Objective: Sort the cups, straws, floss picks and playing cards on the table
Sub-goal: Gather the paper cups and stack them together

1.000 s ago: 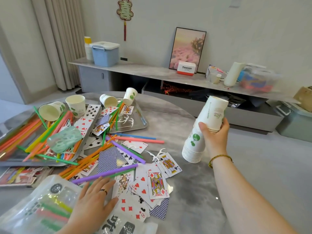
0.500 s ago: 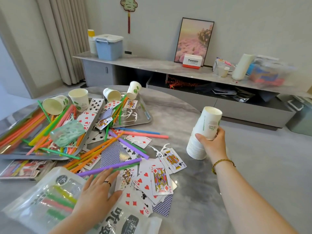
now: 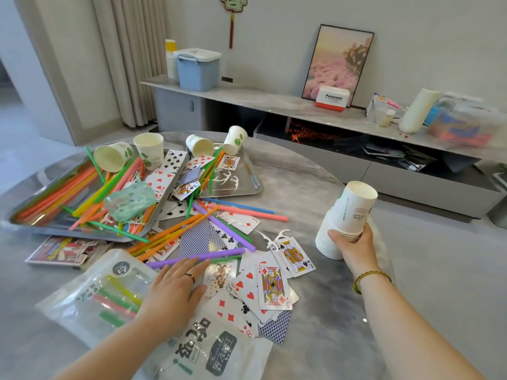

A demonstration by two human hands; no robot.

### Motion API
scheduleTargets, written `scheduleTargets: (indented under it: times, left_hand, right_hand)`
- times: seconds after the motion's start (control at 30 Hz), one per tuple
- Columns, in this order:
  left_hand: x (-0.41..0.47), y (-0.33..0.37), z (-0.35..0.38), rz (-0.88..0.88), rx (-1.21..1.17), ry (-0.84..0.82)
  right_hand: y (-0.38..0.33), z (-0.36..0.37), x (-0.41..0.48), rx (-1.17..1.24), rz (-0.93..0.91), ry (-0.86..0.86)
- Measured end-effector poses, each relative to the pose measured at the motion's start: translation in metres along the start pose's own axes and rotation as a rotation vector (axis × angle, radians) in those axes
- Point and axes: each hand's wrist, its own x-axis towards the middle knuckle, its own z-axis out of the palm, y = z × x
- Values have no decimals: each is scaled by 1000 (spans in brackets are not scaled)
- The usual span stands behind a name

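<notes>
Right of the cards, right hand gripping inverted cup stack, axis leaning right, left hand flat

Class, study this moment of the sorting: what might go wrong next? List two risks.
1. The right hand grips the tall cup stack tilted, near the edge of the table; it may topple or spill off.
2. The left hand lies flat on loose playing cards and a purple straw; moving it might scatter them.

"Panasonic" on white-and-red box, "J" on jack card, "2" on diamonds card
</notes>
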Motion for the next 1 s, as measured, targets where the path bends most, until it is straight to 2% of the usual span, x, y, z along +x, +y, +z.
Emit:
scheduleTargets:
  times: [0.1,0.23,0.33,0.4,0.57,0.7,0.83,0.93,1.0]
  left_hand:
    - [0,-5,-10,22,-89,39]
    - [-2,-25,-28,70,-182,136]
    - [-4,-58,-48,39,-180,218]
    - [-4,-82,-59,-28,-153,221]
    - [3,-138,-73,-159,-172,220]
    - [21,-175,-75,-214,-164,212]
    - [41,-200,-67,-277,-98,256]
    - [49,-209,-61,-324,-130,338]
    - [56,-216,-58,-364,-169,330]
  right_hand:
    - [-2,0,-11,-37,90,-3]
    - [-6,-1,-36,-307,164,63]
    - [-8,11,-51,-476,159,-89]
    - [-13,25,-61,-501,138,-185]
    - [-46,76,-71,-503,-8,-378]
    - [-79,136,-62,-462,-88,-392]
    - [-112,213,-45,-491,-176,-462]
    - [-137,276,-29,-509,-236,-526]
    - [-155,324,-19,-540,-330,-562]
